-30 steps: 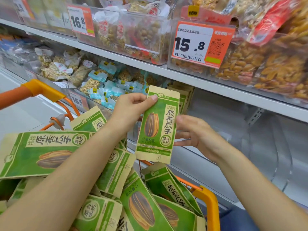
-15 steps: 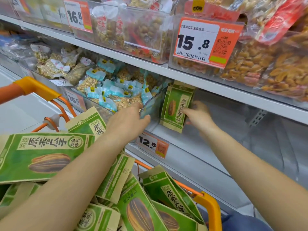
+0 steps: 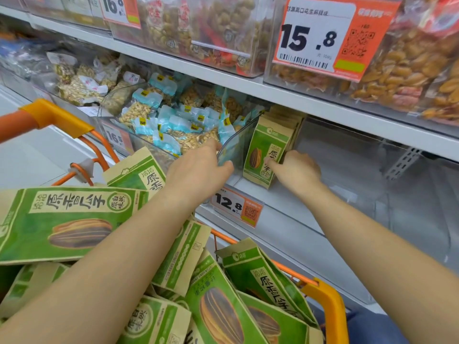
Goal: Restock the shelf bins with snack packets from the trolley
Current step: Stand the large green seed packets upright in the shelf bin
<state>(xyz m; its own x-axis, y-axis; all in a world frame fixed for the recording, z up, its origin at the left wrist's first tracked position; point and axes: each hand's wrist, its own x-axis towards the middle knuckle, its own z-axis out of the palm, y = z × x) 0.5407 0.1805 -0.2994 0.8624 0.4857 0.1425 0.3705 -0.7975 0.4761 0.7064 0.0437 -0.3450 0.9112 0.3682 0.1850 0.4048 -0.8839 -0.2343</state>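
A row of green and tan sunflower seed packets point(image 3: 267, 150) stands upright at the left end of a clear shelf bin point(image 3: 347, 214). My right hand point(image 3: 295, 171) holds the front packet, fingertips on its face near the right edge. My left hand point(image 3: 198, 166) grips the clear curved divider point(image 3: 232, 145) between this bin and the neighbouring one. Below, the orange trolley point(image 3: 327, 301) is heaped with several more of the same green packets point(image 3: 64, 219).
The bin to the left holds blue and clear nut packets point(image 3: 173, 125). Price tags 12.8 point(image 3: 236, 207) and 15.8 point(image 3: 320, 36) hang on the bin fronts. The upper shelf point(image 3: 298, 95) overhangs the hands. To the right of the packets the seed bin stretches bare.
The packet went from both hands in front of the shelf into the bin. My left hand let go and moved onto the divider; my right hand stays on the packet.
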